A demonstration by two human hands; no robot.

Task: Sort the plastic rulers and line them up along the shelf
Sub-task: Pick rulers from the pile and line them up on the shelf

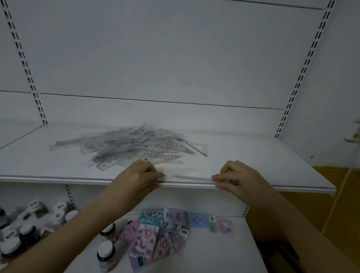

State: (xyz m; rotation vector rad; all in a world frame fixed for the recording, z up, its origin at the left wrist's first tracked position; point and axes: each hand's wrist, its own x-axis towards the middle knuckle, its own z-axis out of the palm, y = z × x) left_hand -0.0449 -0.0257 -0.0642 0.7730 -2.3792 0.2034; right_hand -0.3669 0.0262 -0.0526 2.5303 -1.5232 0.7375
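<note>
Both hands pinch one clear plastic ruler (189, 177) by its ends at the front lip of the white shelf (269, 165) — left hand (138, 174) with curled fingers on its left end, right hand (235, 177) gripping the right. The ruler lies along the edge. Just behind, a jumbled heap of transparent rulers (131, 145) rests mid-shelf. Below — pastel packets (163, 232) and capped bottles (27, 230) on a lower shelf.
</note>
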